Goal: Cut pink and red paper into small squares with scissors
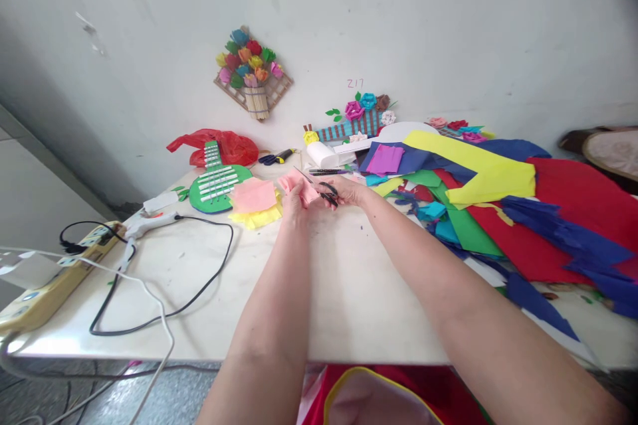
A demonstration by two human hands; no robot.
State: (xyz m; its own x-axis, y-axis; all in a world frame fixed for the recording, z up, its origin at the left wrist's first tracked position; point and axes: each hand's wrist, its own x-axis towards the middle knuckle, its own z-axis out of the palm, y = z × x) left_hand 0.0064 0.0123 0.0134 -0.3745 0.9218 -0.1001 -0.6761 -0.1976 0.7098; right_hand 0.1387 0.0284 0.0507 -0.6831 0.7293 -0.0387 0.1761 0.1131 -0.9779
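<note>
Near the middle of the white table, my left hand point(296, 200) is closed on a folded piece of pink paper point(303, 190). My right hand point(346, 191) grips a pair of scissors with black handles point(329, 192), its fingers around the loops. The blades point left, up against the pink paper; whether they are cutting into it I cannot tell. Just left of my left hand, a pink sheet point(254, 196) lies over yellow sheets point(259, 217). Beyond them is a green guitar-shaped board point(216, 187) with white rolled strips across it.
Coloured paper is heaped on the right, with a yellow sheet point(491, 169) on top. A glue gun point(152, 222) with a looping black cord and a power strip point(54, 285) lie left. Yellow-black pliers point(279, 157), a red plastic bag point(226, 146) and a white roll point(323, 156) sit behind.
</note>
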